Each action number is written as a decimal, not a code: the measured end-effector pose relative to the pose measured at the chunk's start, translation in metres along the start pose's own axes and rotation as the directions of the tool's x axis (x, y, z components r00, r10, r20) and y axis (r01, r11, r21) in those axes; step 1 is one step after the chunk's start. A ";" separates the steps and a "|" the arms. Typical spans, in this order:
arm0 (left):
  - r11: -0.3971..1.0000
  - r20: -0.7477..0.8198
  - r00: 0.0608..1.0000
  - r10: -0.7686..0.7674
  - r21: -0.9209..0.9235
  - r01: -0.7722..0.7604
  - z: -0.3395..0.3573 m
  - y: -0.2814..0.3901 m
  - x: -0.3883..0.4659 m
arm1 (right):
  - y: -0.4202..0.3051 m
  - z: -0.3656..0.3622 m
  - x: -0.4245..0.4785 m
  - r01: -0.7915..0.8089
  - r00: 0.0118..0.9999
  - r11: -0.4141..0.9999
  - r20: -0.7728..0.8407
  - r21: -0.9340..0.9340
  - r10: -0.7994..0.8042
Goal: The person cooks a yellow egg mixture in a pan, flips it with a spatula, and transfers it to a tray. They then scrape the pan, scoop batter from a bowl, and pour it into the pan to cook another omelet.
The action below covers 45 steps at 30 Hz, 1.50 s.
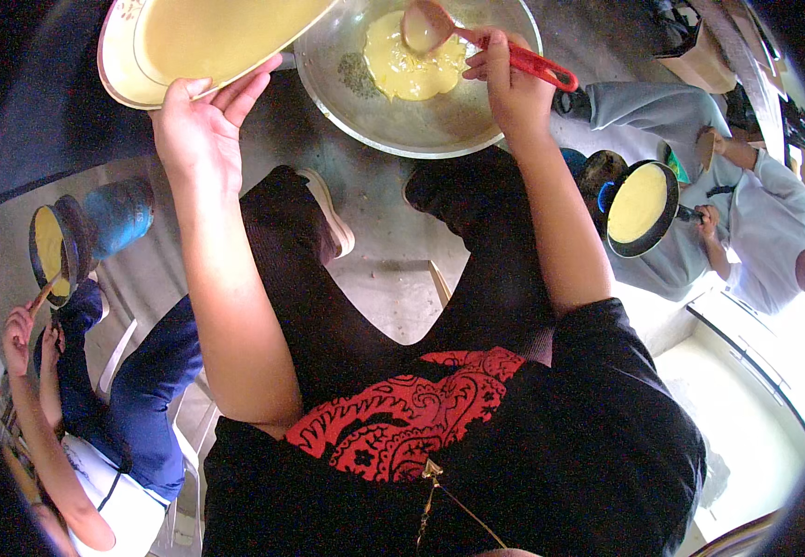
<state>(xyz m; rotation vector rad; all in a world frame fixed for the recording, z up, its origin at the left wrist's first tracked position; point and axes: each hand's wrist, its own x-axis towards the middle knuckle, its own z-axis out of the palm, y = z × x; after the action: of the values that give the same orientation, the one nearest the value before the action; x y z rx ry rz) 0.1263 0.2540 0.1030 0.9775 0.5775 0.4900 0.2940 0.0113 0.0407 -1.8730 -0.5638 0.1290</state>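
At the top left, my left hand (pixel 207 129) grips the edge of a pale bowl (pixel 117 56) with a reddish rim, which holds yellow batter (pixel 214 35). My right hand (pixel 517 90) holds a red plastic ladle (pixel 468 35) by its handle. The ladle's cup lies over a puddle of yellow batter (pixel 402 80) inside a wide metal pan (pixel 416 132). This puddle is glossy and uneven at its edge, with a dark speckled patch on the metal to its left. The bowl is left of the pan, near its handle.
At left, another person (pixel 16 334) works at a frying pan (pixel 65 254) beside a blue gas cylinder (pixel 120 216). At right, a person in grey (pixel 764 216) holds a dark frying pan (pixel 642 244) with a yellow round over a blue flame. A cardboard box (pixel 701 66) stands farther back.
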 end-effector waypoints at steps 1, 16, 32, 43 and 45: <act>1.000 0.005 1.000 0.000 0.003 0.000 -0.001 0.000 0.000 | -0.001 -0.001 -0.001 0.003 1.000 1.000 -0.017 0.003 -0.003; 1.000 0.015 1.000 0.010 0.020 -0.010 -0.001 0.002 -0.003 | 0.002 0.005 0.001 0.049 0.999 0.999 0.024 0.011 -0.049; 1.000 0.021 1.000 0.009 -0.006 -0.009 -0.002 0.000 -0.003 | -0.004 -0.033 -0.001 0.160 0.975 0.987 -0.158 0.013 -0.156; 0.999 0.042 0.999 0.017 -0.032 -0.015 0.006 -0.003 -0.003 | 0.015 -0.010 0.000 0.256 0.967 0.962 0.024 -0.090 -0.255; 0.999 0.059 0.998 0.010 -0.034 -0.008 0.003 -0.004 -0.001 | 0.014 -0.009 0.001 0.246 0.969 0.951 0.059 -0.189 -0.239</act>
<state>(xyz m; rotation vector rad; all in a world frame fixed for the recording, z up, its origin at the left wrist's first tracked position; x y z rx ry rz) 0.1278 0.2492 0.1012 0.9599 0.5112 0.4757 0.3026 0.0001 0.0318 -1.9757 -0.8524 -0.0576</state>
